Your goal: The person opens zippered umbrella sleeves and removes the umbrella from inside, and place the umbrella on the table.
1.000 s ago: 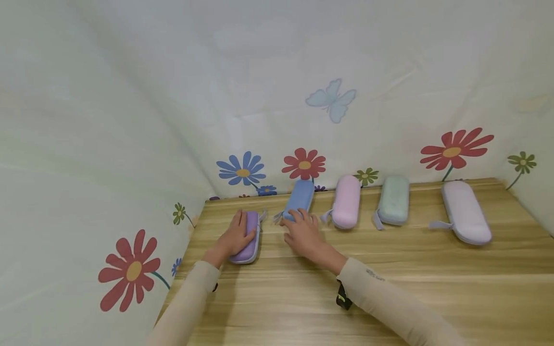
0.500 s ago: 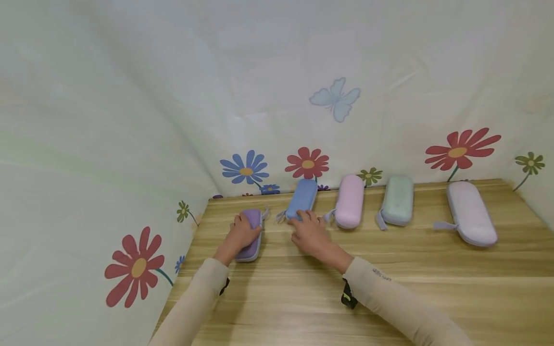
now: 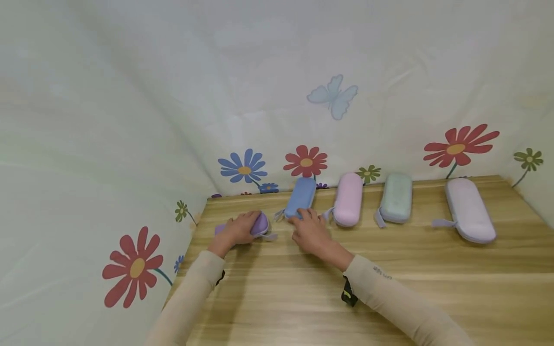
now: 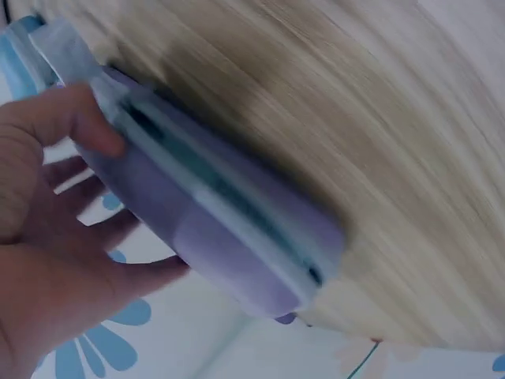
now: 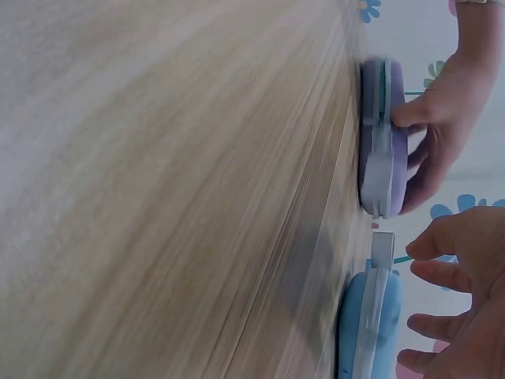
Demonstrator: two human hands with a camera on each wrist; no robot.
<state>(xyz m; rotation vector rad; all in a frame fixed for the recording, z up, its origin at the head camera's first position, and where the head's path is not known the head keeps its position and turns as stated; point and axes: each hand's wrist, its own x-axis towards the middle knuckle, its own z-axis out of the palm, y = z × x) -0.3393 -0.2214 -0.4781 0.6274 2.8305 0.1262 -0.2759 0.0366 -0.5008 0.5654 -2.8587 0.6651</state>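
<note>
My left hand (image 3: 237, 230) grips a purple zip case (image 3: 261, 224) from above, at the left of the table. The case lies sideways, its pull tab pointing right. In the left wrist view, the thumb presses on the purple case (image 4: 217, 237) near the tab, and a zip runs along its side. My right hand (image 3: 311, 234) hovers with loosely bent fingers by the near end of a blue zip case (image 3: 300, 196). Seen from the right wrist, a gap shows between those fingers and the blue case (image 5: 367, 335).
To the right, a pink case (image 3: 348, 199), a green case (image 3: 396, 197) and a pale lavender case (image 3: 470, 210) stand in a row along the back of the wooden table (image 3: 281, 298). Behind them hangs a white curtain (image 3: 259, 86) with printed flowers and a butterfly.
My left hand has turned the purple case clockwise, from pointing away to lying sideways, so its tab now points right. The right hand has stayed near the blue case.
</note>
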